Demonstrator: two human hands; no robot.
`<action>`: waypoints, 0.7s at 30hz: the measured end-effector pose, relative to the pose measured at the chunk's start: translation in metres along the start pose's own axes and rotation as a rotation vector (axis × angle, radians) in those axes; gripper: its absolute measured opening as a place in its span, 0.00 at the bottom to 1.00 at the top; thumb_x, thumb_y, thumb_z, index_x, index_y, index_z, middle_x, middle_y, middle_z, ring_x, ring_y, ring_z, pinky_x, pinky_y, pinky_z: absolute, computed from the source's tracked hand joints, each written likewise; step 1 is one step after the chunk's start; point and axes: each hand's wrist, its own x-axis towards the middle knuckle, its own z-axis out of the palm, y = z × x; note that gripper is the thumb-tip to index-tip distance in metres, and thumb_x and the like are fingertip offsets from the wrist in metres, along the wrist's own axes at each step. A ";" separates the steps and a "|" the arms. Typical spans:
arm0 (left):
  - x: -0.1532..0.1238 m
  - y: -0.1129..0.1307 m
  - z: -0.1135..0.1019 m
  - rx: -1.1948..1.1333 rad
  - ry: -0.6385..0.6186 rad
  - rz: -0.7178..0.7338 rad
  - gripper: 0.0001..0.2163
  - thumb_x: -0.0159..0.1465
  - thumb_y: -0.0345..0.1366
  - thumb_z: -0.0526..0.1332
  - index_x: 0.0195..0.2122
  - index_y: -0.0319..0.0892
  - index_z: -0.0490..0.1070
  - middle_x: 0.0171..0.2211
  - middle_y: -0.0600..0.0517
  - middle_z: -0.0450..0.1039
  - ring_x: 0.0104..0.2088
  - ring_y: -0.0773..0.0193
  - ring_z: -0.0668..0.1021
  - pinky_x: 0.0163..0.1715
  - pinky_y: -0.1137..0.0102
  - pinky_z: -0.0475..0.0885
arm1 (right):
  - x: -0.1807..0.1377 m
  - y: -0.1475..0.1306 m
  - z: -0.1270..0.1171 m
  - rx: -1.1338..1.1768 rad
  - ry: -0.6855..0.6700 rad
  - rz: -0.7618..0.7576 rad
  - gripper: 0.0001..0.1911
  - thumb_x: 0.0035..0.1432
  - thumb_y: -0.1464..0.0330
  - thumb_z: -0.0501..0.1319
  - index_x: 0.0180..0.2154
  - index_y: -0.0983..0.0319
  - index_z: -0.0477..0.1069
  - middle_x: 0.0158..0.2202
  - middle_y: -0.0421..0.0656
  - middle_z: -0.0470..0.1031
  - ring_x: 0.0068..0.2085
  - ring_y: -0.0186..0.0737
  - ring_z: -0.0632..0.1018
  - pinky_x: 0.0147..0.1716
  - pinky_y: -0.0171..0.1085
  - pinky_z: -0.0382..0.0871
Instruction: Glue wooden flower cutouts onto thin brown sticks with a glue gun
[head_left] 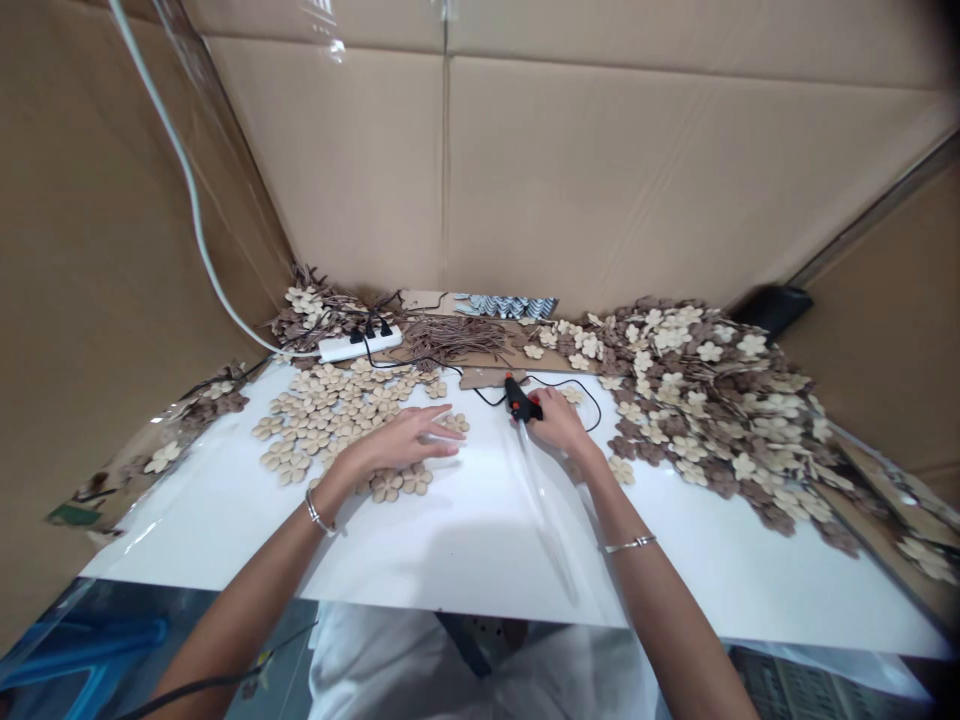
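Our right hand [556, 422] closes its grip on the glue gun [519, 401] at mid-desk [465, 530]; our left hand [401, 442] lies open over pale wooden flowers [330, 410]. We judge gluing underway: next needs one flower picked.

One head-worn camera looks forward and steeply down, close over the near edge of the glossy white desk [465, 540].

Bright, even overhead light, soft shadows on the glossy table [465, 540], edges bent by wide-angle distortion.
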 end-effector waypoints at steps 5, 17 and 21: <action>0.058 -0.007 -0.027 0.135 0.270 -0.086 0.18 0.69 0.48 0.51 0.43 0.45 0.76 0.50 0.47 0.73 0.52 0.52 0.72 0.54 0.55 0.64 | -0.007 0.002 -0.005 0.076 0.024 -0.019 0.26 0.50 0.71 0.56 0.53 0.61 0.68 0.53 0.51 0.70 0.54 0.53 0.68 0.51 0.47 0.59; 0.203 -0.042 -0.017 0.531 0.352 -0.176 0.11 0.65 0.26 0.53 0.36 0.37 0.77 0.41 0.38 0.74 0.49 0.49 0.70 0.49 0.56 0.58 | -0.016 -0.011 -0.007 0.290 0.316 -0.053 0.19 0.54 0.73 0.53 0.47 0.61 0.72 0.50 0.49 0.73 0.50 0.50 0.69 0.52 0.45 0.59; 0.201 -0.038 -0.028 0.541 0.392 -0.147 0.13 0.67 0.29 0.52 0.36 0.39 0.77 0.42 0.39 0.74 0.51 0.48 0.68 0.49 0.54 0.57 | -0.014 -0.009 -0.005 0.382 0.343 -0.057 0.17 0.53 0.73 0.54 0.44 0.61 0.73 0.48 0.48 0.74 0.50 0.48 0.70 0.52 0.43 0.61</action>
